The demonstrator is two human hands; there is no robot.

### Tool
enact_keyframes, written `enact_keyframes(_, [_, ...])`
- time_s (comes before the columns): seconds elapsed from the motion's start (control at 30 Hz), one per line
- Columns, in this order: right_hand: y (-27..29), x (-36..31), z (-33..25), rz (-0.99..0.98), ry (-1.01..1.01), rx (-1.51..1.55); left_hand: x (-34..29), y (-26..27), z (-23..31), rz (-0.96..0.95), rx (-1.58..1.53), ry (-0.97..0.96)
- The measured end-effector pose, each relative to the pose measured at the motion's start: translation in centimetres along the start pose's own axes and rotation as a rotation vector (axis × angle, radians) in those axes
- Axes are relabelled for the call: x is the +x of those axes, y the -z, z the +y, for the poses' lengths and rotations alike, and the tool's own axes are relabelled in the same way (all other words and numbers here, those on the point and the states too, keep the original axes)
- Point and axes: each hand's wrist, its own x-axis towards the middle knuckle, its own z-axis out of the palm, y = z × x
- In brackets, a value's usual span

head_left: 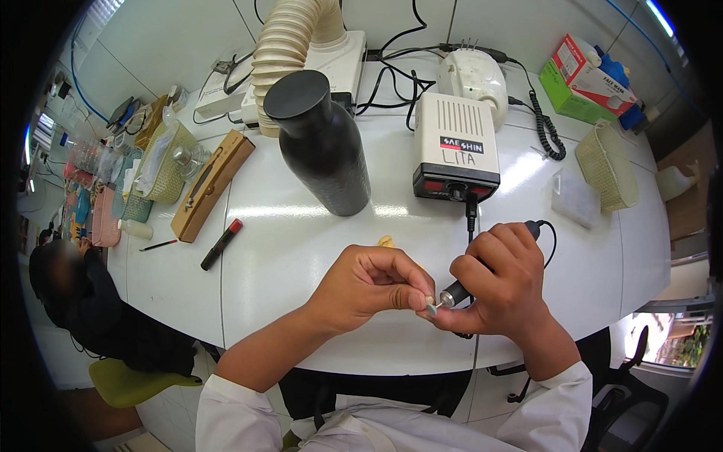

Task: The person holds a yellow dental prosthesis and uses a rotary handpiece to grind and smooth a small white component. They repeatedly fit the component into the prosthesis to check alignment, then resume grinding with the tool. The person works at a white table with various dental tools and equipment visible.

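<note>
Over the near edge of the white bench (301,248), the right hand (506,290) has its grip wrapped tight around a dark rotary handpiece (482,275), whose tip points toward eight o'clock. That tip meets a small pale piece (431,309) pinched in the left hand's (369,286) closed grip, just at the fingertips. The handpiece cord runs up toward twelve o'clock to a white control box (456,147), with a black bottle (320,139) at eleven o'clock.

We see a green and red-and-white carton (584,79) in the upper right of the frame. At the upper middle, a black label with a red stripe (461,144) sits on the white control box (454,143).
</note>
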Motion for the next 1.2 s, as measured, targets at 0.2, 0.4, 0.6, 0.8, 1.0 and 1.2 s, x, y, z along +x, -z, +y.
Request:
enact_keyframes(0.2, [0.6,0.5,0.1,0.031,-0.028,-0.002,0.1,0.5,-0.6,-0.051,0.029,-0.073])
enact_keyframes(0.4, [0.4,0.3,0.2,0.015,-0.014,-0.006,0.1,0.5,-0.6,-0.06,0.047,-0.089])
enact_keyframes(0.6, [0.3,0.1,0.2,0.012,-0.005,-0.008,0.0,0.6,-0.5,-0.06,0.045,-0.095])
enact_keyframes(0.8, [0.3,0.1,0.2,0.0,-0.006,0.0,0.0,0.6,-0.4,-0.063,0.049,-0.085])
enact_keyframes(1.0, [0.3,0.1,0.1,-0.011,-0.003,0.004,0.0,0.7,-0.4,-0.064,0.042,-0.08])
enact_keyframes(1.2, [0.2,0.0,0.1,-0.005,-0.006,0.01,-0.1,-0.1,0.3,0.018,0.044,-0.019])
